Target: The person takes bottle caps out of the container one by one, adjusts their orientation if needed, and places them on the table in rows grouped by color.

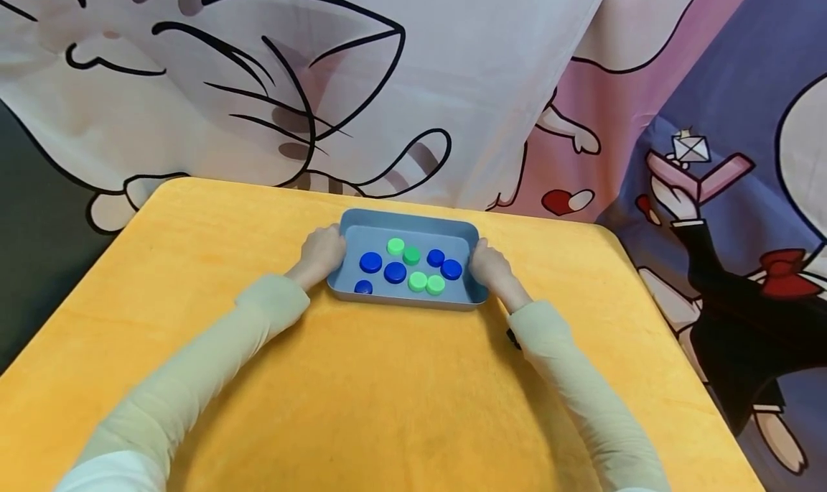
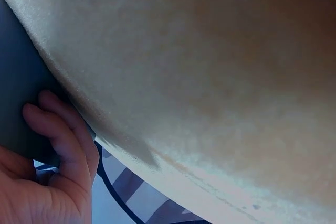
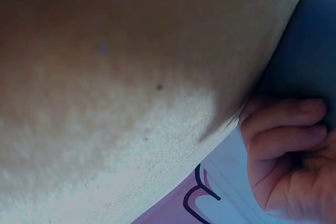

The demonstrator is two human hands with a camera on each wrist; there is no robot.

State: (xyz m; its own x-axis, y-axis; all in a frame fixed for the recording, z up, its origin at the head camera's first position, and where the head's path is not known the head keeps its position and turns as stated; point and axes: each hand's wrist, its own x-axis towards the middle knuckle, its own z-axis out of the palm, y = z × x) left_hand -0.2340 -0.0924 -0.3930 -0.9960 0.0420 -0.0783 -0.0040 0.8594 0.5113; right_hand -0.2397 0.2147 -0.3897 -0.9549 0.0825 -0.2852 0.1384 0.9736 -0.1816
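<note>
A shallow grey-blue rectangular tray (image 1: 413, 220) is near the table's far edge in the head view. Inside it lie several blue round caps (image 1: 395, 272) and several green round caps (image 1: 417, 281), spread loosely on the bottom. My left hand (image 1: 324, 251) grips the tray's left end, and in the left wrist view its curled fingers (image 2: 63, 124) lie against the dark tray wall. At the opposite end my right hand (image 1: 489, 265) grips the tray, its fingers (image 3: 289, 114) bent against that wall in the right wrist view. Whether the tray touches the table cannot be told.
The yellow table (image 1: 400, 391) has rounded far corners. Behind it hangs a cartoon-printed cloth (image 1: 491, 104) down to the far edge. A small black object (image 1: 513, 339) shows beside the right sleeve (image 1: 568, 363).
</note>
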